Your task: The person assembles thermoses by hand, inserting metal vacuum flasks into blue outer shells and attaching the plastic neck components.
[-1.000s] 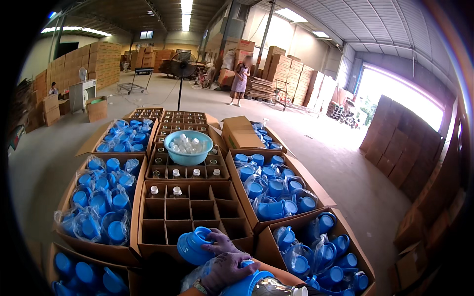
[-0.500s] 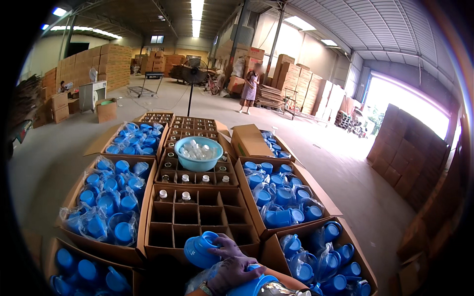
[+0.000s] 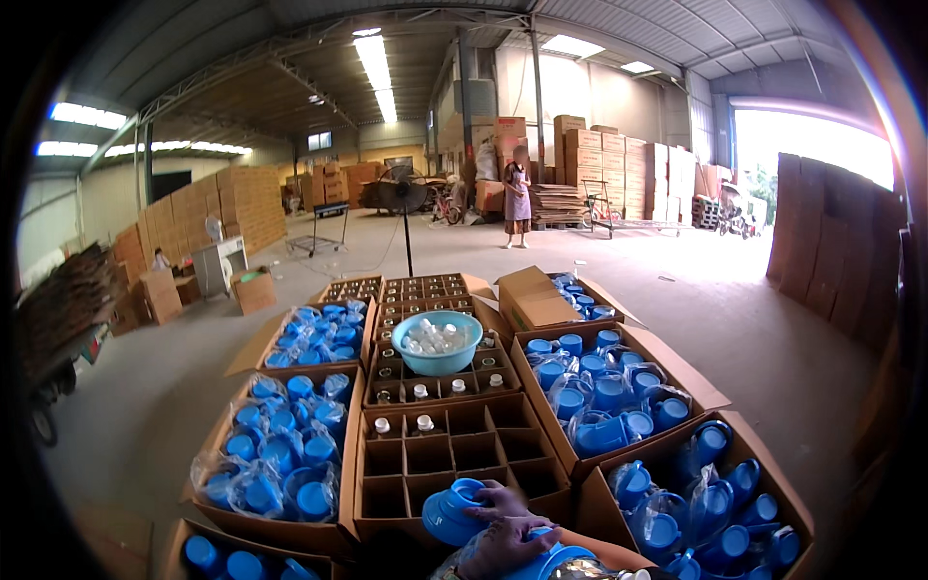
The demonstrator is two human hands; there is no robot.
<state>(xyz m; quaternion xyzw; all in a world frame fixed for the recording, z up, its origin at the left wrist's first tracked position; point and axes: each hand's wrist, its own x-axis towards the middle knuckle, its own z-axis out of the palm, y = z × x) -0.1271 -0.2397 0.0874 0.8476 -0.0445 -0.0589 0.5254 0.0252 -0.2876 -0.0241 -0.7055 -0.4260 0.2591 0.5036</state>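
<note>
Concrete floor [image 3: 667,309] surrounds the cartons [image 3: 694,375], and by the near edge of the divided carton [image 3: 385,528] the right hand [image 3: 501,501] holds a blue jug [image 3: 448,519], likely light, stiff and slick, best gripped around its neck, while the left hand's [image 3: 507,548] grip is unclear.

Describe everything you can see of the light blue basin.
The basin is round, wide and open-topped, with smooth sloping sides and a thin rim; it looks like plastic. It stands upright, roughly level, on the divided carton in the middle row. A heap of small whitish, see-through pieces lies inside, too small to make out singly. White-capped bottles stand in front of it. No hand touches it; its underside is hidden.
</note>
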